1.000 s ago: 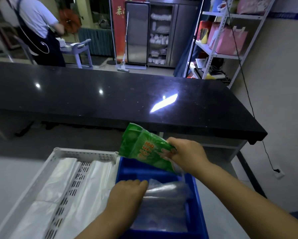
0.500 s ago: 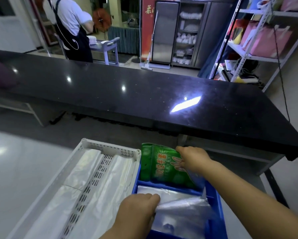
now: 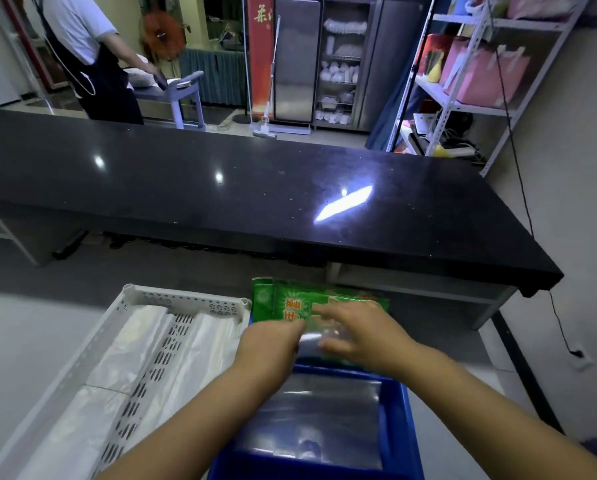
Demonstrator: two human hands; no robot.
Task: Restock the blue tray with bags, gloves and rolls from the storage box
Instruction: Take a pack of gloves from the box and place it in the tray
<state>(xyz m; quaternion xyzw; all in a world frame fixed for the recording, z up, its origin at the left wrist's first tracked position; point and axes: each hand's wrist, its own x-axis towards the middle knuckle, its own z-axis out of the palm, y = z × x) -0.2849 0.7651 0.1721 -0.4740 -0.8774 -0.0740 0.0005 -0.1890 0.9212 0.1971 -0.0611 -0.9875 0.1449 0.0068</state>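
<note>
A blue tray [image 3: 406,420] stands low in the middle, with a stack of clear plastic bags [image 3: 318,407] lying flat inside it. At the tray's far end lies a green printed packet [image 3: 283,299], partly over the rim. My left hand [image 3: 273,344] pinches the packet's near clear edge with curled fingers. My right hand [image 3: 359,336] rests on top of the packet with its fingers stretched out to the left. Both hands hide the packet's lower half.
A white perforated storage box [image 3: 186,301] with folded white plastic bags [image 3: 124,362] sits directly left of the blue tray. A long black counter [image 3: 255,202] runs across beyond. A person in an apron stands at the far left, and metal shelves [image 3: 463,105] are at the right.
The green packet came down from the air to the blue tray's far end. My left hand left the clear bags and reached the packet. My right hand's grip loosened into a flat rest.
</note>
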